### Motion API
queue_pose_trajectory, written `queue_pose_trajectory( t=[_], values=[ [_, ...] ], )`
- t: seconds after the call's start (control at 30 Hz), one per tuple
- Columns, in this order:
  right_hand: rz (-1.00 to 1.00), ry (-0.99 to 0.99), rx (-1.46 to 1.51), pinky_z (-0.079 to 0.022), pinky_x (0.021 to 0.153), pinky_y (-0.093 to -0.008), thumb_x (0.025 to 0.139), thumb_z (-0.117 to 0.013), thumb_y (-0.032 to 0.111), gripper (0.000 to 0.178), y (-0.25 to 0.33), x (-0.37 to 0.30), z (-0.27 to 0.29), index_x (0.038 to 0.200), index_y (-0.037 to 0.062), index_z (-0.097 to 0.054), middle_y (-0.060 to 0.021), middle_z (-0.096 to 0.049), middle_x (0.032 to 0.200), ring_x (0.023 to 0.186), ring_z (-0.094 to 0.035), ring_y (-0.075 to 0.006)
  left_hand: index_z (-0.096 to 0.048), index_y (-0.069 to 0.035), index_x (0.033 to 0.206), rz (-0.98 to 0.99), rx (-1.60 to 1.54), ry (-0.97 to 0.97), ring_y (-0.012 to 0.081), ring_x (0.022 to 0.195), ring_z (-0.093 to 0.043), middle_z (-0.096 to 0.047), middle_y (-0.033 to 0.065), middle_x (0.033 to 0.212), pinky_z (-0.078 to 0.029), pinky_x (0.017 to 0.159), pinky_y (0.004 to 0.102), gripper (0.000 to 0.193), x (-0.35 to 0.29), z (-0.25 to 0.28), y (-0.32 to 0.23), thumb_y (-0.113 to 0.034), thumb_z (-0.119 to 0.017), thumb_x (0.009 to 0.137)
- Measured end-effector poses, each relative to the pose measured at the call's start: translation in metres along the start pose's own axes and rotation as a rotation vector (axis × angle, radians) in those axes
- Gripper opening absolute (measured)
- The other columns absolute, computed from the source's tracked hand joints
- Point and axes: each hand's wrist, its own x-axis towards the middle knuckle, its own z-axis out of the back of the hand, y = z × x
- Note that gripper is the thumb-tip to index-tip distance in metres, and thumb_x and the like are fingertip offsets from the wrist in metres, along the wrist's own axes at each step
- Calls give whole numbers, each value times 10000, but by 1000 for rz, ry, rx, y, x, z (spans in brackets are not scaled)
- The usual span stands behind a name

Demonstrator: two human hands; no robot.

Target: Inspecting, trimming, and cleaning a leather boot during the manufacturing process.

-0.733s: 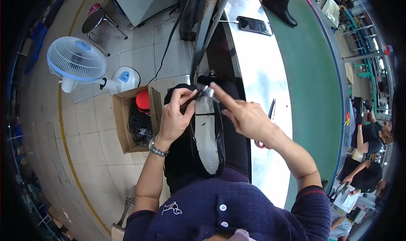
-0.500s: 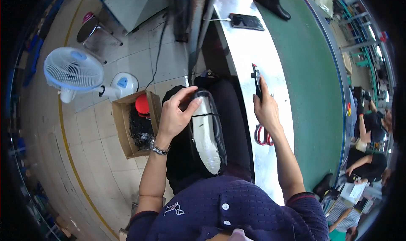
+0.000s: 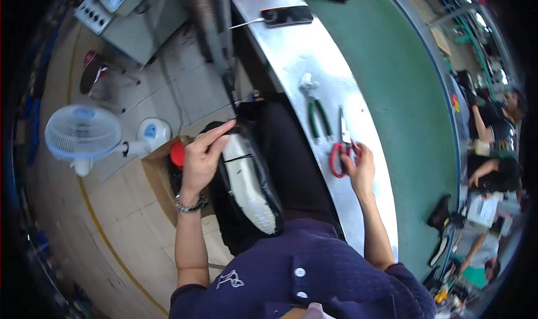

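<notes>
On my lap lies a black shoe upper point(image 3: 263, 176) with its pale underside point(image 3: 244, 179) facing up and a thin dark cord across it. The thumb and fingers of my left hand point(image 3: 202, 156) grip its far end. Over on the metal bench to the right, my right hand point(image 3: 361, 165) has its thumb and fingers closed on the red handles of a pair of scissors point(image 3: 337, 161), whose blades point away from me. Green-handled pincers point(image 3: 320, 117) lie beside the scissors, untouched.
A phone point(image 3: 287, 16) with a white cable lies at the far end of the bench point(image 3: 314, 44). At left stand a fan point(image 3: 84, 131) and a cardboard box point(image 3: 158, 176) holding something red. Dark posts rise ahead. Several people work at far right, beyond a green surface point(image 3: 403, 123).
My right hand has let go of a dark-handled tool and moved nearer, onto the scissors. The green-handled pincers now lie on the bench. The view has turned; my left hand stays on the shoe upper.
</notes>
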Motion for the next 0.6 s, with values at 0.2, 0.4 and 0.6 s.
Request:
queue_pose_trajectory(
  t=[0.2,0.4,0.6],
  values=[
    [-208,291,96,-510,604,-291,779,-747,114,495,-28,-13,1,1200,4,-512,-65,-647,806,660,-625,-172,-595,-66,1256,-68,46,-77,202,989,-643,-671,145,1107,-479,837,263,369,-7,-8,-2,-162,-634,901],
    [-534,655,898,-415,562,-198,782,-777,242,559,54,-40,52,1219,17,-512,20,-565,807,664,-543,-71,-460,-17,1364,-12,-48,-361,311,1174,-542,-491,187,1359,-474,943,374,549,-50,-23,6,-232,-649,896],
    [-405,1309,870,-384,582,-171,676,-806,551,820,129,-62,74,1245,43,-506,58,-466,762,666,-491,-51,-243,87,1426,54,106,-289,385,1314,-380,-323,275,1440,-321,1079,415,761,-96,-65,3,-378,-579,926]
  ],
)
